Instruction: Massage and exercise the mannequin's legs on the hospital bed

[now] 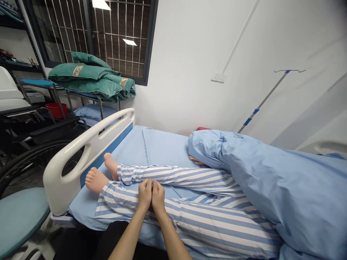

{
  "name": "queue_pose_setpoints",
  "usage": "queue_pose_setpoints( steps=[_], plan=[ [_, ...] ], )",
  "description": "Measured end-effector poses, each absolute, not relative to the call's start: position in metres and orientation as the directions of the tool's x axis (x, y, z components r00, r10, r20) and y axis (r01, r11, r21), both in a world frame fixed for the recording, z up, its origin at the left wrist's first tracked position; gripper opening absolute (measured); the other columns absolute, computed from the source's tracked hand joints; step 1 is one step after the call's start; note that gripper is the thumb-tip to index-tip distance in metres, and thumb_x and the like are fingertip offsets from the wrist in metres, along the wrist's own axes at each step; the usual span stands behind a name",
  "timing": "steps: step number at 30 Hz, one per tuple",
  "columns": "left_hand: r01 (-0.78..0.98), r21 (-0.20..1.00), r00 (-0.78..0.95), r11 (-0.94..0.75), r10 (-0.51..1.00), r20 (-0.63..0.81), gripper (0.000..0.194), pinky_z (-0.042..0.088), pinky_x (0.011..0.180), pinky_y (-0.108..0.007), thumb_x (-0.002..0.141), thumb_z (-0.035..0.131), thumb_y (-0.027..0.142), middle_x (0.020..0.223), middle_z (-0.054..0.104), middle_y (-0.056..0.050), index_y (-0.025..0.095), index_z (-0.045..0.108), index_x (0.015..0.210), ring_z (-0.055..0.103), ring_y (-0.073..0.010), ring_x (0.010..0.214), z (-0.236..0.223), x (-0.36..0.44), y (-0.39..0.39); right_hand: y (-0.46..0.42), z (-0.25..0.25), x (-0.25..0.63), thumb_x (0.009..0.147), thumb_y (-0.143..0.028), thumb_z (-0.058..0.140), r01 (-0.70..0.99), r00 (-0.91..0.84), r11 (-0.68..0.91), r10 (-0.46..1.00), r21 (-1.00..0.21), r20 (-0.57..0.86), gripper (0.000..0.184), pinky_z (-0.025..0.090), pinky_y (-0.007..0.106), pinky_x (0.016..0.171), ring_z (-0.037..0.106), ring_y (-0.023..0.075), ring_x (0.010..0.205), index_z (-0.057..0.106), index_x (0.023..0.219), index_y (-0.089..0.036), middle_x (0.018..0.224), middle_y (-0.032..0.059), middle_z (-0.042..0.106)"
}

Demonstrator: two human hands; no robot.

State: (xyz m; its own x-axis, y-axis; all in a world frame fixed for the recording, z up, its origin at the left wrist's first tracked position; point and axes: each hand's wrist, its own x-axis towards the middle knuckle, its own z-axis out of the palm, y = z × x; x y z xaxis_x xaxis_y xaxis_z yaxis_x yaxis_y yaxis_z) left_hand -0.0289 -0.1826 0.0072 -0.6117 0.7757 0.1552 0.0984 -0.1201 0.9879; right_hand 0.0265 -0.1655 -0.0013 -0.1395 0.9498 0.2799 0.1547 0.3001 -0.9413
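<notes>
My left hand (145, 193) and my right hand (158, 194) are side by side, knuckles up and fingers curled in. They touch or nearly touch, above the lower legs of a lying figure. Whatever the fingers may hold is hidden from this side. Blue-and-white striped trousers (206, 218) cover the figure's legs. Its bare feet (96, 180) look like a mannequin's and point toward the footboard. A light blue quilt (271, 173) is pushed up over the upper body, and some fingers (197, 161) show from under its edge. Beneath lies a light blue bed sheet (165, 144).
A cream footboard (62, 155) closes the bed's left end. Left of it are a wheelchair (35, 133) and a round teal stool (21, 216). Green folded quilts (94, 77) lie on a stand under the barred window (116, 36). An IV pole (264, 97) leans near the wall.
</notes>
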Motion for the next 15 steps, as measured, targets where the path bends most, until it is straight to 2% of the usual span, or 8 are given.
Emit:
queue_pose_setpoints(
  steps=[2, 4, 10, 15],
  plan=[
    [0.251, 0.965, -0.598, -0.072, 0.773, 0.213, 0.033, 0.029, 0.052, -0.022, 0.078, 0.040, 0.038, 0.048, 0.042, 0.003, 0.018, 0.039, 0.052, 0.038, -0.0091, 0.049, 0.001, -0.028, -0.185, -0.167, 0.000, 0.027, 0.084, -0.046, 0.035, 0.133, -0.131, 0.293, 0.952, -0.947, 0.277, 0.041, 0.034, 0.021, 0.052, 0.043, 0.0109, 0.053, 0.047, 0.059, -0.016, 0.055, 0.0007, 0.051],
    [0.332, 0.943, -0.578, -0.036, 0.782, 0.233, 0.034, 0.029, 0.053, -0.022, 0.080, 0.038, 0.038, 0.048, 0.043, 0.003, 0.018, 0.040, 0.053, 0.039, -0.0097, 0.049, -0.003, -0.029, -0.186, -0.167, 0.000, 0.027, 0.084, -0.046, 0.036, 0.127, -0.120, 0.294, 0.953, -0.947, 0.279, 0.041, 0.034, 0.022, 0.051, 0.043, 0.0110, 0.052, 0.047, 0.059, -0.016, 0.054, 0.0009, 0.052],
    [0.395, 0.919, -0.563, -0.012, 0.787, 0.253, 0.035, 0.028, 0.054, -0.023, 0.082, 0.034, 0.036, 0.050, 0.046, 0.002, 0.018, 0.041, 0.052, 0.040, -0.0105, 0.051, -0.005, -0.031, -0.184, -0.165, 0.012, 0.031, 0.085, -0.043, 0.033, 0.182, -0.164, 0.332, 0.938, -0.926, 0.304, 0.042, 0.033, 0.022, 0.049, 0.045, 0.0116, 0.052, 0.050, 0.057, -0.016, 0.055, 0.0021, 0.054],
    [0.415, 0.909, -0.533, -0.037, 0.800, 0.276, 0.035, 0.029, 0.055, -0.023, 0.083, 0.033, 0.034, 0.052, 0.049, 0.000, 0.018, 0.043, 0.052, 0.042, -0.0111, 0.052, -0.002, -0.030, -0.185, -0.164, 0.030, 0.040, 0.087, -0.041, 0.033, 0.295, -0.277, 0.453, 0.883, -0.841, 0.379, 0.042, 0.029, 0.023, 0.050, 0.042, 0.0106, 0.049, 0.049, 0.057, -0.016, 0.052, 0.0000, 0.050]
  ],
)
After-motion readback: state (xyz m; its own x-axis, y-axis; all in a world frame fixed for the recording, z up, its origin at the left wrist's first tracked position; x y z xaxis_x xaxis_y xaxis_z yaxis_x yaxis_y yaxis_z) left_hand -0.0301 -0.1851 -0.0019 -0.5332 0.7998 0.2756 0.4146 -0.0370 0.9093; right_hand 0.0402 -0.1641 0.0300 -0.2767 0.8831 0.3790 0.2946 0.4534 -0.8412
